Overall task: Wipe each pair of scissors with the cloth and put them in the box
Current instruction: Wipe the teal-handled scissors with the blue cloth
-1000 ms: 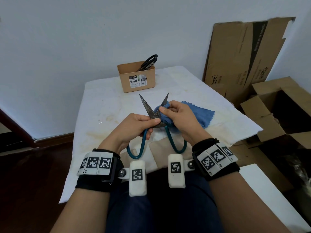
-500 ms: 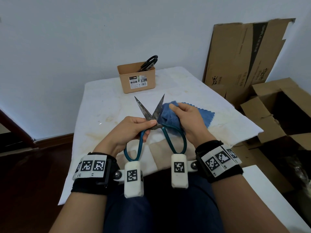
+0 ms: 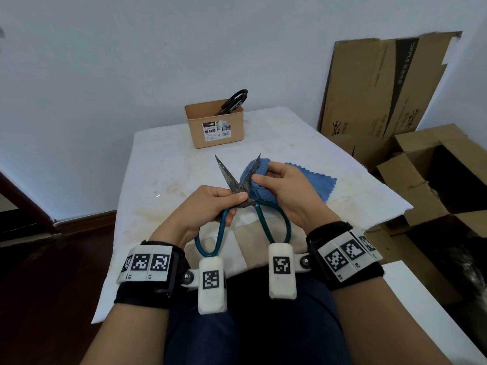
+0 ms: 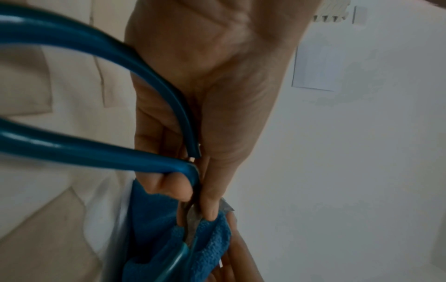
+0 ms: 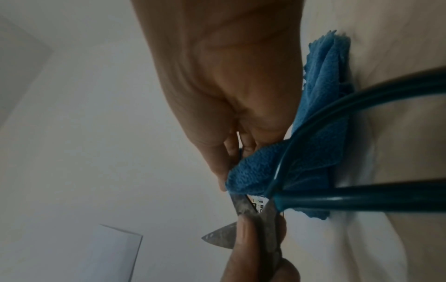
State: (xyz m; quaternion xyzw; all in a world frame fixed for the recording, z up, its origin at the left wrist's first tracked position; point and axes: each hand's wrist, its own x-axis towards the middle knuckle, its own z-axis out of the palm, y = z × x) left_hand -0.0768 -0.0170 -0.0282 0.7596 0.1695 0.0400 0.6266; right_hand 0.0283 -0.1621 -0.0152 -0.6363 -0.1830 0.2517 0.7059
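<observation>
Teal-handled scissors (image 3: 238, 188) (image 4: 96, 158) (image 5: 270, 209) with rusty blades spread apart are held above the table's near edge. My left hand (image 3: 210, 204) (image 4: 193, 133) pinches them at the pivot, thumb on top. My right hand (image 3: 284, 188) (image 5: 229, 95) grips the blue cloth (image 3: 259, 177) (image 4: 173, 244) (image 5: 313, 152) folded around the right blade. The rest of the cloth trails on the table to the right. The tan box (image 3: 214, 126) stands at the table's far edge with black-handled scissors (image 3: 233, 101) in it.
The table (image 3: 168, 164) is covered by a stained white sheet. Flattened cardboard (image 3: 382, 96) leans on the wall at the right, and an open carton (image 3: 442, 180) sits on the floor beside the table. A white board (image 3: 434, 312) lies at lower right.
My right hand has slid the cloth from near the pivot outward along the right blade toward its tip. The scissors have moved slightly to the left and their blades stand less far apart.
</observation>
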